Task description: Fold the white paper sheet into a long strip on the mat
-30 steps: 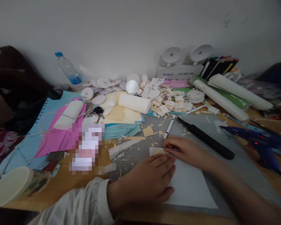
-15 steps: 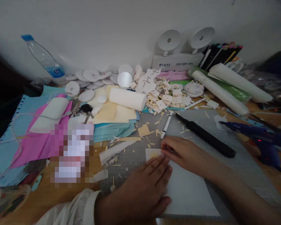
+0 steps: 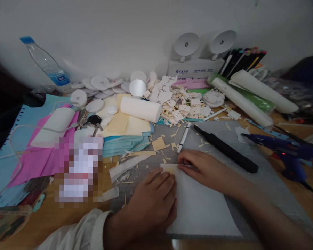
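A white sheet of paper point(image 3: 206, 205) lies on the grey cutting mat point(image 3: 266, 208) in front of me. My left hand point(image 3: 156, 198) is closed over the sheet's left edge, its fingers curled and the thumb mostly hidden. My right hand point(image 3: 200, 168) rests at the top edge, thumb and fingers closed on the paper there. A faint yellowish patch shows through the sheet between both hands. Just beyond my right hand lies a white pen point(image 3: 184, 137). A black cutter-like tool with a long handle point(image 3: 226, 149) lies to its right.
A blue glue gun point(image 3: 284, 149) with a red light lies at the right. Wooden scraps point(image 3: 159, 143) litter the mat. Behind are a pile of small cards point(image 3: 184, 107), paper rolls point(image 3: 141, 108) and a two-headed lamp point(image 3: 186, 44). Keys point(image 3: 94, 120) and a bottle point(image 3: 47, 62) stand left.
My left hand has gone from lying flat with fingers stretched over the paper to curled at its left edge. My right hand stays at the top edge. The view shifted slightly.
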`<state>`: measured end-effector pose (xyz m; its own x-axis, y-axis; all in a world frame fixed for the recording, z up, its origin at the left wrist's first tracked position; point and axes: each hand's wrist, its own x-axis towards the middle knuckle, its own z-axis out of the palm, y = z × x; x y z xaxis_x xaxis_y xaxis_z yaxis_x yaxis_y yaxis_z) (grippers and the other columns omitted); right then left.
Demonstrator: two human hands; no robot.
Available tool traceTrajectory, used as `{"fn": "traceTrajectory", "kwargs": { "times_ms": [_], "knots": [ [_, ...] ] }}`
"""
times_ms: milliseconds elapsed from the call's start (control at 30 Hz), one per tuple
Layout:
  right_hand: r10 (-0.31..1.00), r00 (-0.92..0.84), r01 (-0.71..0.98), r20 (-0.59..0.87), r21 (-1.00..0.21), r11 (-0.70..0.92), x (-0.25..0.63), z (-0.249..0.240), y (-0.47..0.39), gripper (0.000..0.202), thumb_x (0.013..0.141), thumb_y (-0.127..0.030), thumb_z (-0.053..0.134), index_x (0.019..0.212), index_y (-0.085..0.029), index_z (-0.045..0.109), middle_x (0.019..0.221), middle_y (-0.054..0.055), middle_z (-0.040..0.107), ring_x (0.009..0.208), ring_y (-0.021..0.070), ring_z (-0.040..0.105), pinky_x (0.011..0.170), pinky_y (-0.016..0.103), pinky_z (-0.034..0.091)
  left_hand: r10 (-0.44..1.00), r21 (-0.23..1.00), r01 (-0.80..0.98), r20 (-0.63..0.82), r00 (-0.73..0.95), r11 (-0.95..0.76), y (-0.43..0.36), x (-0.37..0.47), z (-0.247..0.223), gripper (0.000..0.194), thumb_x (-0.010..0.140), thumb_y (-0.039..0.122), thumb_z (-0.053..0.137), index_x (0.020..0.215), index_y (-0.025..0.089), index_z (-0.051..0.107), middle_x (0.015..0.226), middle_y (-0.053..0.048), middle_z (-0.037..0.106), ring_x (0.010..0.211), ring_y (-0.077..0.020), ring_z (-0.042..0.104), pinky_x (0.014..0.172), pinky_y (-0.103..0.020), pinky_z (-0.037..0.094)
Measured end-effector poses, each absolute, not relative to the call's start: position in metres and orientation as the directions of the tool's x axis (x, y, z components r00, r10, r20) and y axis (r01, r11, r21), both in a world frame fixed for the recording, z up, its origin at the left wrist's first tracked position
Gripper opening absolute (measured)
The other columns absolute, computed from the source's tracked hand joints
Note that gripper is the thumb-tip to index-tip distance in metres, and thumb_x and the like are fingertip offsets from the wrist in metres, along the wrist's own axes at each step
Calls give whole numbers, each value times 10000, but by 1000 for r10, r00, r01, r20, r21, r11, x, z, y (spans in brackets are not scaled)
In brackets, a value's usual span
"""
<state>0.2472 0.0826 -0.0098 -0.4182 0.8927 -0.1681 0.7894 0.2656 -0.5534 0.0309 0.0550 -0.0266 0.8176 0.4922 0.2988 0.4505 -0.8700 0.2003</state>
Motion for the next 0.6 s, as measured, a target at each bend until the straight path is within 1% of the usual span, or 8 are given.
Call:
{"fn": "traceTrajectory", "kwargs": {
  "times_ms": [100, 267, 400, 467, 600],
  "knots": [
    [899, -401, 796, -175, -553, 248, 250, -8, 82, 86, 904, -291, 512, 897, -208, 532, 847, 5, 603, 787, 168, 546, 683, 286, 383, 486, 173, 455, 309, 817, -874, 55, 30, -27, 303, 883, 267, 476, 1084, 98, 626, 1136, -94, 657, 1052, -217, 569, 1051, -388, 354],
    [907, -389, 785, -158, -573, 237, 251, -11, 77, 91, 899, -293, 521, 872, -206, 532, 825, -2, 595, 762, 156, 535, 674, 280, 380, 485, 169, 455, 329, 810, -874, 55, 30, -26, 300, 881, 267, 472, 1069, 99, 634, 1124, -80, 662, 1046, -208, 568, 1059, -364, 344],
    [919, -388, 751, -69, -602, 271, 248, -17, 75, 75, 898, -240, 520, 832, -202, 520, 827, -4, 583, 770, 145, 523, 693, 272, 382, 490, 166, 461, 309, 815, -872, 54, 30, -26, 278, 880, 266, 471, 1046, 118, 638, 1130, -79, 657, 1050, -211, 565, 1054, -377, 351],
    [923, -383, 743, -29, -603, 289, 246, -19, 76, 87, 883, -200, 531, 799, -198, 510, 802, -5, 567, 756, 142, 511, 683, 265, 379, 494, 165, 465, 297, 817, -870, 54, 30, -27, 291, 875, 266, 476, 1071, 111, 626, 1137, -86, 652, 1054, -216, 561, 1049, -386, 355],
    [925, -381, 736, 8, -603, 308, 244, -21, 79, 97, 854, -153, 551, 777, -195, 510, 778, -7, 554, 739, 140, 500, 668, 258, 378, 513, 173, 483, 253, 820, -858, 55, 31, -25, 303, 871, 250, 474, 1103, 100, 597, 1168, -108, 632, 1071, -221, 552, 1034, -388, 359]
  ]
}}
